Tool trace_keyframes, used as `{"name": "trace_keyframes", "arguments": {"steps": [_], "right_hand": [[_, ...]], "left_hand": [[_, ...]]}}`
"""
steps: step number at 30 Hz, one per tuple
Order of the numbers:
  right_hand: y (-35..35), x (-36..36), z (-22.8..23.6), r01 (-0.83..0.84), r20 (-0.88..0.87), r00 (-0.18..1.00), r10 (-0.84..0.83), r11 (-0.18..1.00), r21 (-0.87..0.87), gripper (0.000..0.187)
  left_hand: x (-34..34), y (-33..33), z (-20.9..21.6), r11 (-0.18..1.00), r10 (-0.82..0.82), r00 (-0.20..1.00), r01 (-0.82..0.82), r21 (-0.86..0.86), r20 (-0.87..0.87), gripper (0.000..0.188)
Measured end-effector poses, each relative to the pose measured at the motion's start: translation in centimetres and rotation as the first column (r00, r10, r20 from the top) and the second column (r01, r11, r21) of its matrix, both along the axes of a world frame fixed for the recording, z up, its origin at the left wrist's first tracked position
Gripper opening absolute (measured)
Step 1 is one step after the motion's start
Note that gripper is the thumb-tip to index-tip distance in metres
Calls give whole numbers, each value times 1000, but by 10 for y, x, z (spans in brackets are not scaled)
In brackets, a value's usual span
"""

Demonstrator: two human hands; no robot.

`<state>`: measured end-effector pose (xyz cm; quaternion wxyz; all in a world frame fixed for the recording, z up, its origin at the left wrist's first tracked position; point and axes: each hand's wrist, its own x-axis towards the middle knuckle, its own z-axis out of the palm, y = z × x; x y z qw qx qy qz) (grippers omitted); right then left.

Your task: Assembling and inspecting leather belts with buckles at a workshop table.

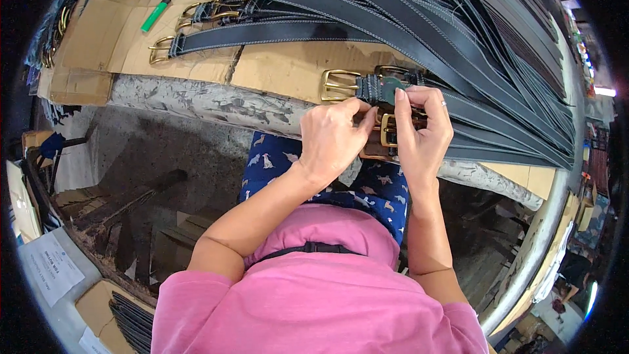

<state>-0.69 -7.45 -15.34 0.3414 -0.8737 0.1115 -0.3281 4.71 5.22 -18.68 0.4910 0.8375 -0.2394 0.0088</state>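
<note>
My left hand and my right hand meet at the table's near edge, both pinching a belt end with a brass buckle between them. Just beyond my fingers lies a dark blue stitched belt with another brass buckle. The part of the held belt under my palms is hidden.
Several dark belts with brass buckles fan across cardboard sheets on the table. A green lighter lies at the back left. The table's worn edge runs below; a box of belts sits at the lower left.
</note>
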Motion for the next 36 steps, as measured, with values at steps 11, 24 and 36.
{"name": "trace_keyframes", "arguments": {"steps": [11, 24, 36], "right_hand": [[5, -1, -6, -45, -66, 997, 38, 994, -101, 13], [9, 1, -4, -26, -126, 992, 4, 985, -172, 15], [8, -1, -7, -29, -120, 993, 8, 986, -167, 15]], "left_hand": [[31, 30, 4, 957, -180, 965, 127, -261, -192, 9], [30, 29, 5, 941, -261, 872, 133, -313, -414, 15], [29, 28, 1, 944, -243, 882, 121, -306, -403, 15]]}}
